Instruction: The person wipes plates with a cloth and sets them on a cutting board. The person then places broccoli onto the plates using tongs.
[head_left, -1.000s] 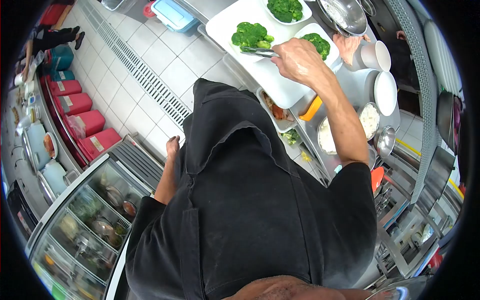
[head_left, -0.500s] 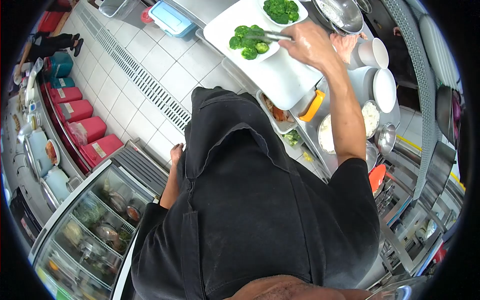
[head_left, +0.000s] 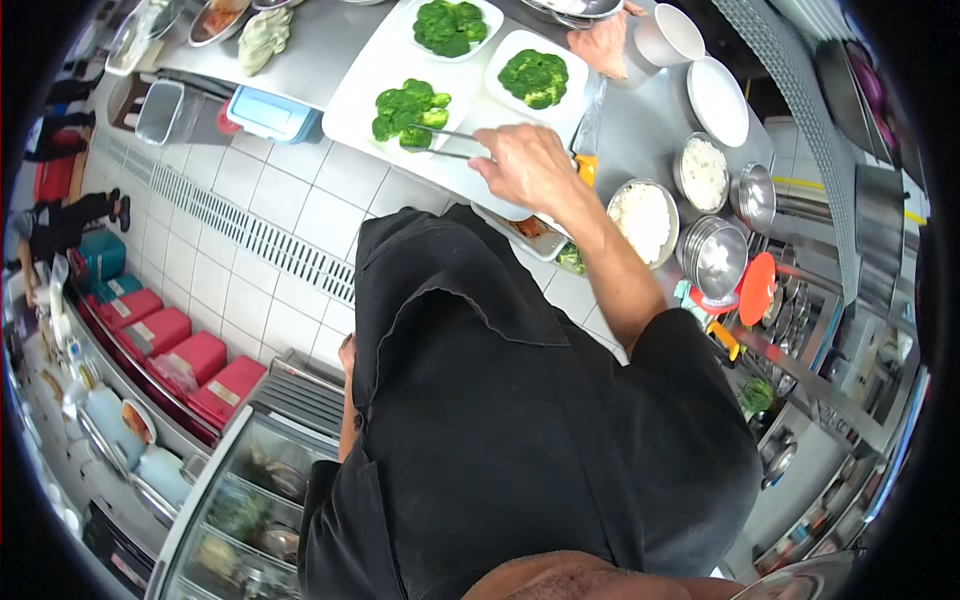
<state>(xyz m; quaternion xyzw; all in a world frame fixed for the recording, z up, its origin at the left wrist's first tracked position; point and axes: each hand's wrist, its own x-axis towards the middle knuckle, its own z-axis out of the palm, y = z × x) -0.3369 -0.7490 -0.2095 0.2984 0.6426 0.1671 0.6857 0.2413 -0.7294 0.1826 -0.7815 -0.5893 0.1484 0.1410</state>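
Observation:
My right hand (head_left: 528,170) is closed round metal tongs (head_left: 452,142), whose tips are apart at the lower edge of the broccoli (head_left: 408,108) on the left dish. Two more white dishes of broccoli, one at the top (head_left: 449,28) and one to the right (head_left: 533,79), stand on the white cutting board (head_left: 350,110). A knife with a yellow handle (head_left: 586,169) lies at the board's right side. My left hand (head_left: 347,354) hangs low beside the black apron, mostly hidden, so its fingers cannot be made out.
Bowls of rice (head_left: 642,222), stacked metal bowls (head_left: 714,256) and a white plate (head_left: 717,101) are on the right of the counter. Another person's hand (head_left: 600,47) rests near a white container (head_left: 669,36). A blue-lidded box (head_left: 272,113) is at the left.
The view has shifted, so the counter shows lower and further left. My right hand and the tongs have moved from the top of the left broccoli to its lower edge, and the tips now show apart.

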